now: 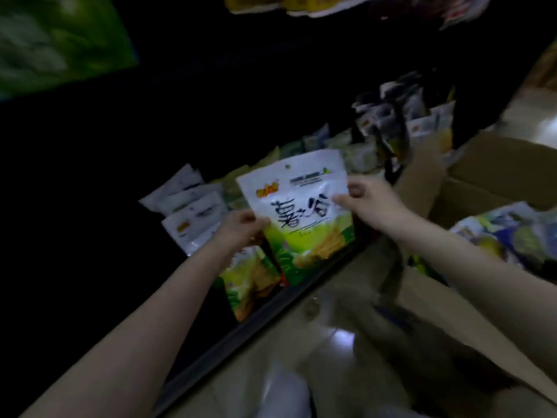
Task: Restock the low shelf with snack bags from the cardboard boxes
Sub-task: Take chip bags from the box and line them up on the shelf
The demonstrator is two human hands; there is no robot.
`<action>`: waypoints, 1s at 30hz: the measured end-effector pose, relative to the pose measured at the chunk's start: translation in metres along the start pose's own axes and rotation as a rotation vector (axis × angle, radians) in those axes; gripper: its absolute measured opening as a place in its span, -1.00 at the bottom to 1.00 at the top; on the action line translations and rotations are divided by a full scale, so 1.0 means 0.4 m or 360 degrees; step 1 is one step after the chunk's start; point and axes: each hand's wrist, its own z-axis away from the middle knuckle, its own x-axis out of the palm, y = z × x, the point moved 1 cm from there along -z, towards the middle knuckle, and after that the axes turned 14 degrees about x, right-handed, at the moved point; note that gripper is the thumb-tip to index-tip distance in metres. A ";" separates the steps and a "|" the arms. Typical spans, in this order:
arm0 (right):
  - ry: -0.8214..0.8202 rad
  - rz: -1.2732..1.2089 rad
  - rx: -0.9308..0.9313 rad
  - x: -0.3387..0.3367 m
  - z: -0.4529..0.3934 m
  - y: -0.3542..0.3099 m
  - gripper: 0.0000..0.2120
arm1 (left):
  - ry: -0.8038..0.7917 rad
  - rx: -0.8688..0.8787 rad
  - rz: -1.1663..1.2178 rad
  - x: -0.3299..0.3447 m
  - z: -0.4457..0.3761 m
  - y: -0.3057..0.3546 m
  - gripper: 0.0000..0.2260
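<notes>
**Restock is partway there, with one bag in hand right now**

Only one view to go on, the head camera, and it's dim and a bit smeared, so take the fine detail with a pinch of salt.

Progress first. The low dark shelf already has stock on it: a row of pale white pouches lying towards its left, a green and yellow snack bag standing at the front edge, and more mixed dark and white packets further along to the right. So I'd say a decent chunk is done. It's clearly not finished though, because the open brown cardboard box on the right has a heap of blue, white and yellow bags in it. A second brown cardboard flap sits nearer the camera; I can't tell what's inside that one.

The white and green glossy snack bag with black brush lettering is held upright above the shelf's front edge, just behind the standing bag, not set down yet.

Hands: both arms reach forward. The left hand pinches the bag's left edge, thumb on the front face. The right hand grips the right edge about halfway up, fingers curled around it. The bag leans a little to the left.
</notes>
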 end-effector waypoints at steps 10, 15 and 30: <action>-0.0608 0.0114 0.0162 0.585 -0.071 -0.187 -0.77 | 0.0943 -0.0493 0.0006 -0.341 0.165 -0.321 -0.90; -0.0554 -0.0072 0.0123 0.688 -0.120 -0.213 -0.57 | 0.1095 -0.0474 -0.0245 -0.442 0.098 -0.415 -0.83; -0.0637 -0.0490 0.0231 0.685 -0.274 -0.157 -0.62 | 0.1424 -0.0771 -0.0539 -0.492 -0.065 -0.531 -0.73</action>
